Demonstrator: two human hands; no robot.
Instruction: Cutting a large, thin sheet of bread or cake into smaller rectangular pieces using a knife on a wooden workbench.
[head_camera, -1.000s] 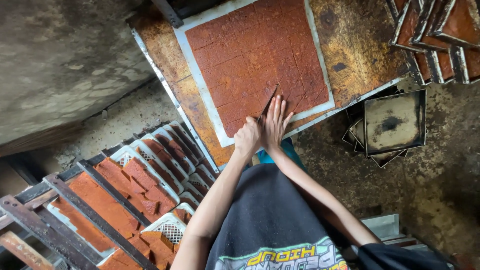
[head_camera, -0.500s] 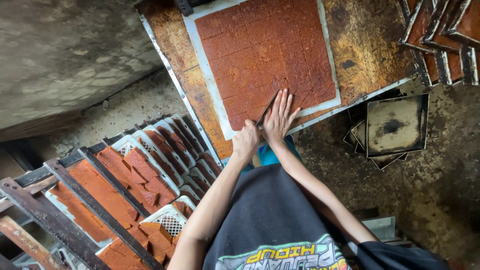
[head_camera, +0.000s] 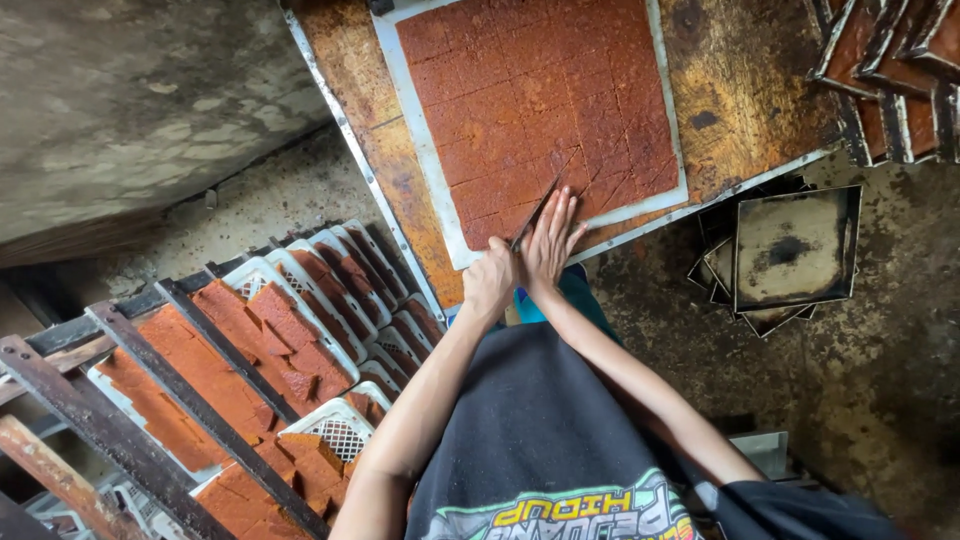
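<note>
A large reddish-brown slab (head_camera: 540, 90), scored into squares, lies on a white sheet (head_camera: 412, 150) on a stained table (head_camera: 745, 100). My left hand (head_camera: 490, 282) is closed around the handle of a thin knife (head_camera: 535, 212), whose blade rests slanted on the slab's near edge. My right hand (head_camera: 553, 240) lies flat with fingers spread on the slab, right beside the blade. Both forearms reach up from my dark printed shirt (head_camera: 540, 440).
At the left, a rusty metal rack (head_camera: 130, 400) holds white plastic trays (head_camera: 335, 425) with reddish cut squares. A stack of square metal pans (head_camera: 795, 250) sits on the dirty floor at the right. More metal trays (head_camera: 890, 70) lie at the top right.
The view has tilted a little, so the slab sits higher in the frame. Both hands stay at the slab's near edge, and the knife has shifted only slightly.
</note>
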